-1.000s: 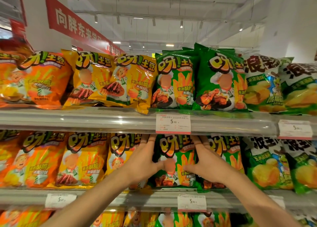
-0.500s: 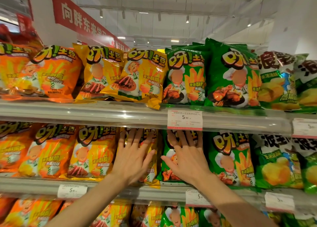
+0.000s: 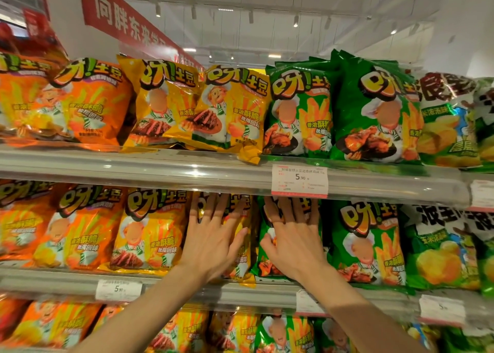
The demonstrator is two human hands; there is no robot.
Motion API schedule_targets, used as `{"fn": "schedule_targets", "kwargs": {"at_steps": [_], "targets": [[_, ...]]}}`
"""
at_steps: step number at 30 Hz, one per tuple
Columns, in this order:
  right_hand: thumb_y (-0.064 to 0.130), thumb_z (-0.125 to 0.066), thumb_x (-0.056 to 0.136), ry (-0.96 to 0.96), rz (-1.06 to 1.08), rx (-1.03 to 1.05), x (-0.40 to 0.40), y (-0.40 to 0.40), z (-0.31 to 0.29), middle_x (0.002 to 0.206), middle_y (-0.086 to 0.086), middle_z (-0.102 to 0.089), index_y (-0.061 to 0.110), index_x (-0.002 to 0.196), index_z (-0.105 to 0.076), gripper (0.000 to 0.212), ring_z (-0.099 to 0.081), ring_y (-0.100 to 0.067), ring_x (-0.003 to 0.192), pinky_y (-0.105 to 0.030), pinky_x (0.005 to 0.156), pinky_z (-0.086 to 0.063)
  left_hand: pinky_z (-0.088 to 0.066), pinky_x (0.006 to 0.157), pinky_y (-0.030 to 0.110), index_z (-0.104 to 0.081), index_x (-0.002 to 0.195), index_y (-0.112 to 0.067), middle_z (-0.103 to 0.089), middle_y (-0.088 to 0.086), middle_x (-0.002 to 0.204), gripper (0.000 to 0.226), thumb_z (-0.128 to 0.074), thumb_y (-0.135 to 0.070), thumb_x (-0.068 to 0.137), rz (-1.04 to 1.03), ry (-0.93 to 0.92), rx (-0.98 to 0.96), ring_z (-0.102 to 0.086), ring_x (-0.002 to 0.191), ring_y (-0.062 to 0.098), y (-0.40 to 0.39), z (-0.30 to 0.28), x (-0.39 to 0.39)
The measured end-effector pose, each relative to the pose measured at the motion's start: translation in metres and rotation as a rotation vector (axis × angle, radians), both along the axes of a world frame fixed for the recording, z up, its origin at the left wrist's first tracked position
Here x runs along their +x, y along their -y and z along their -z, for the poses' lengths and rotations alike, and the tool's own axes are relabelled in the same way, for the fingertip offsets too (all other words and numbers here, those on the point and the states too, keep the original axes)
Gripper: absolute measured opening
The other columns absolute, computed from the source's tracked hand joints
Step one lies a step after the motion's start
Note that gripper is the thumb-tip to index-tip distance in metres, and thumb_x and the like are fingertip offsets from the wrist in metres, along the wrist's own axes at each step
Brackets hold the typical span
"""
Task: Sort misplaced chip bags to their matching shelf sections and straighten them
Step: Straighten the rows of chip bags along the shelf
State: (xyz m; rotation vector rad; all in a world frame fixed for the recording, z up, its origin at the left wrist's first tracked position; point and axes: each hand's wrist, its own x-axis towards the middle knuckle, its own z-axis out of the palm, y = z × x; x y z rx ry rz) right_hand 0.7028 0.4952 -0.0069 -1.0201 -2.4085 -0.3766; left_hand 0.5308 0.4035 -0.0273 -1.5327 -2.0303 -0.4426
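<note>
Our left hand [image 3: 213, 235] lies flat and open, fingers spread, its palm pressed on the front of a yellow chip bag [image 3: 240, 248] on the middle shelf [image 3: 66, 283]. Just to its right, our right hand [image 3: 294, 240] is also open and flat, fingers fanned upward against a green chip bag [image 3: 264, 262]; neither hand grips anything. The two bags stand side by side, touching at the seam between the yellow and green sections. A second ago both hands clasped the sides of a single green bag between them; half a second ago they had already parted onto the two neighbouring bags, and now they sit a little higher, fingertips tucked under the upper shelf [image 3: 160, 171] edge. Further right stands another green bag [image 3: 369, 245], then the white-and-green corn-flavour bags [image 3: 441, 251]. Left of our hands come a yellow bag [image 3: 149, 229] and orange bags [image 3: 80, 229]. A price tag [image 3: 299, 180] hangs directly above the right hand.
</note>
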Motion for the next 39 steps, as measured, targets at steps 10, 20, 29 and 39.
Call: {"fn": "schedule_targets", "kwargs": {"at_steps": [10,20,29,39], "targets": [[0.061,-0.025,0.100,-0.160,-0.046,0.014,0.063,-0.007,0.002,0.157,-0.008,-0.030,0.021,0.155,-0.023,0.068,-0.020,-0.028,0.149,-0.054,0.119,-0.010,-0.028,0.111,0.054,-0.053,0.137,-0.017,-0.052,0.018,0.136,0.056,-0.033,-0.053,0.098,0.127,0.075,0.168,-0.041,0.130,0.035,0.005,-0.005,0.022],[0.045,-0.064,0.089,-0.376,0.093,-0.211,0.198,-0.063,-0.010,0.132,-0.014,-0.044,0.015,0.142,-0.037,0.067,-0.049,-0.034,0.119,-0.038,0.095,-0.044,-0.049,0.070,0.029,-0.041,0.142,-0.027,-0.042,-0.001,0.127,0.050,-0.049,-0.044,0.096,0.560,0.270,0.109,-0.053,0.104,0.015,-0.035,-0.014,0.136],[0.084,-0.058,0.067,-0.231,-0.136,-0.662,0.226,-0.111,-0.018,0.125,0.001,-0.059,0.047,0.150,0.005,0.111,-0.064,-0.019,0.103,-0.045,0.086,-0.057,-0.045,0.092,0.034,-0.009,0.152,-0.038,-0.034,0.008,0.139,0.070,-0.050,-0.046,0.096,0.301,0.455,-0.085,-0.049,0.121,0.031,-0.083,-0.020,0.204],[0.072,-0.063,0.067,-0.319,-0.307,-0.786,0.215,-0.127,-0.004,0.156,0.006,-0.034,0.066,0.140,0.020,0.110,-0.049,-0.015,0.132,-0.042,0.108,-0.045,-0.042,0.099,0.036,0.000,0.152,-0.038,-0.011,0.013,0.160,0.069,-0.044,-0.048,0.100,0.240,0.531,-0.163,-0.051,0.125,0.033,-0.093,-0.013,0.224]]}}
